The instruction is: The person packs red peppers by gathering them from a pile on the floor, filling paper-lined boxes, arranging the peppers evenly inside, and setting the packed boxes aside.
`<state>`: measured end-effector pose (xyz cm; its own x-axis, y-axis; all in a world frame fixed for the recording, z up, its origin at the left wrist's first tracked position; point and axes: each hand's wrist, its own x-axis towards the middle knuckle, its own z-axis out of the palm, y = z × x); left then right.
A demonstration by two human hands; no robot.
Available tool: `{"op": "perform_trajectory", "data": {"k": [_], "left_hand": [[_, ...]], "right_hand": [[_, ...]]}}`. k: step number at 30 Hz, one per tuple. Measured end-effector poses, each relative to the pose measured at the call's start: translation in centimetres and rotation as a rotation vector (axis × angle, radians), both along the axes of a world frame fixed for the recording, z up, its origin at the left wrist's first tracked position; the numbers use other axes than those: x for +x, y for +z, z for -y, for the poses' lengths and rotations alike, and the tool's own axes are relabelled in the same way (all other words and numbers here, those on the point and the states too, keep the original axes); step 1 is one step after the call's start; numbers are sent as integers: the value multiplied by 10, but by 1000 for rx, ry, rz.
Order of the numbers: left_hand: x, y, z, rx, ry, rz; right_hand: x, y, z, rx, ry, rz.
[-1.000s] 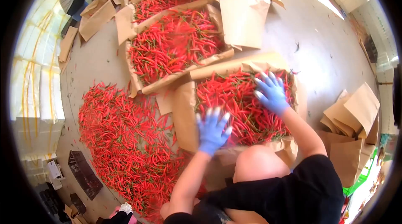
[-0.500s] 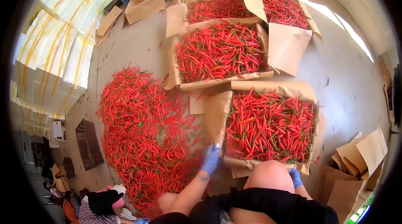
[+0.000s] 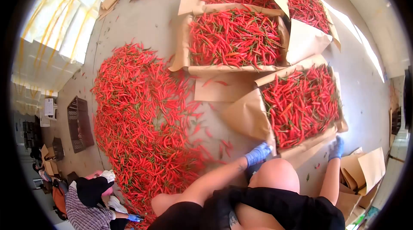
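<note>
A paper-lined box of red chili peppers [image 3: 297, 145] stands on the floor in front of my knee, turned at an angle. My left hand [image 3: 259, 154], in a blue glove, is closed on its near left corner, where the brown paper folds outward. At the near right corner, my right hand [image 3: 337, 148], also blue-gloved, grips the box's lower edge; its fingers are partly blurred. The red chilies [image 3: 301, 105] fill the box nearly to the rim, with green stems among them. To my left spreads a large loose pile of chilies [image 3: 137, 131].
Another filled box [image 3: 282, 49] stands just beyond, with more boxes behind it. A brown plastic crate [image 3: 80, 124] lies left of the pile. A co-worker [image 3: 92, 202] bends over the pile at lower left. Folded brown paper [image 3: 365, 169] leans at right.
The near box has shifted right and rotated counterclockwise, with both hands at its near corners. My right hand has come out from behind my knee. The view has shifted, showing more of the co-worker.
</note>
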<state>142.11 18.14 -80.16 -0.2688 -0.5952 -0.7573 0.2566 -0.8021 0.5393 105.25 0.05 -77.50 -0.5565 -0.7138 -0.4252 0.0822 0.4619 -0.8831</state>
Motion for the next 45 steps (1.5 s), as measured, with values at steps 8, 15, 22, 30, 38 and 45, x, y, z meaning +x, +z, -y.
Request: {"op": "perform_trajectory", "data": {"k": [8, 15, 22, 30, 38, 45], "left_hand": [[112, -4, 43, -284, -246, -58], [91, -39, 10, -751, -955, 1332], [197, -88, -87, -55, -695, 1329], [326, -11, -285, 426, -685, 1818], [104, -22, -113, -511, -438, 1111], [193, -77, -203, -36, -443, 1298]], "right_hand": [[257, 105, 78, -552, 918, -278], [455, 2, 29, -384, 2081, -401], [602, -139, -44, -842, 1536, -826], [717, -104, -303, -472, 2600, 272], [543, -105, -117, -830, 1783, -276], [613, -134, -239, -958, 1978, -495]]}}
